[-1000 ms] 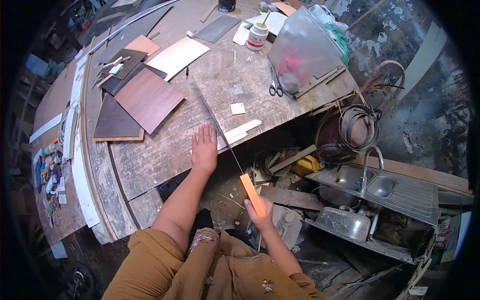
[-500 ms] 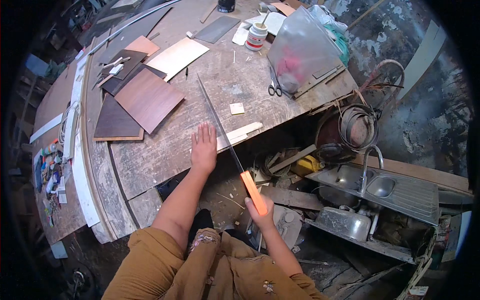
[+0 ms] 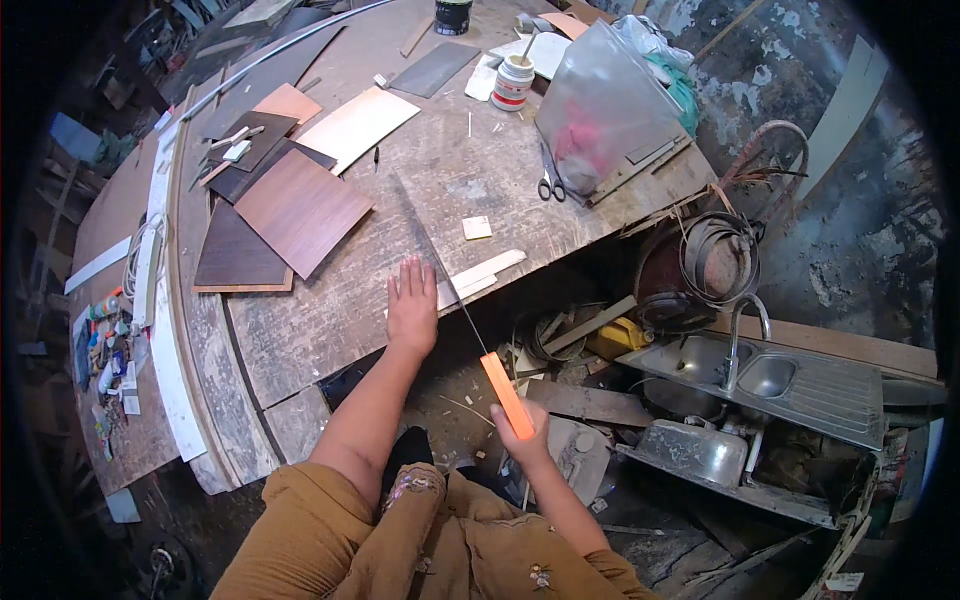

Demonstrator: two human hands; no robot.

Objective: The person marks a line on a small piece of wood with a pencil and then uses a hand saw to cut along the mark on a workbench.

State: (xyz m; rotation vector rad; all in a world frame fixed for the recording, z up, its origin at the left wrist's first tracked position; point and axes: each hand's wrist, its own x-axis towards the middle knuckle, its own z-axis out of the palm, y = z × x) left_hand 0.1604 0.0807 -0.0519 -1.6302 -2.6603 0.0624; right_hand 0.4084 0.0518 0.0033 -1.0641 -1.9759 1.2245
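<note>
My left hand [image 3: 412, 312] lies flat near the front edge of the worn wooden table, fingers stretched out, pressing on a pale wood strip [image 3: 488, 272]. Most of that strip's left part is hidden under the hand. In my right hand [image 3: 530, 440] is the orange handle of a handsaw [image 3: 506, 392]. Its long thin blade slants up and away across the strip, just right of my left hand, and is blurred toward the tip. A small pale square of wood [image 3: 477, 228] lies beyond the strip.
Left on the table [image 3: 300, 340] are brown boards [image 3: 302, 212] and a pale board [image 3: 360, 130]. Scissors [image 3: 550, 178], a white jar [image 3: 511, 85] and a clear plastic bag [image 3: 605, 115] stand farther right. Below right sits a steel sink [image 3: 765, 376] among clutter.
The saw and my right hand have moved slightly down and back toward me. My left hand stays flat on the strip; the whole view has shifted a little.
</note>
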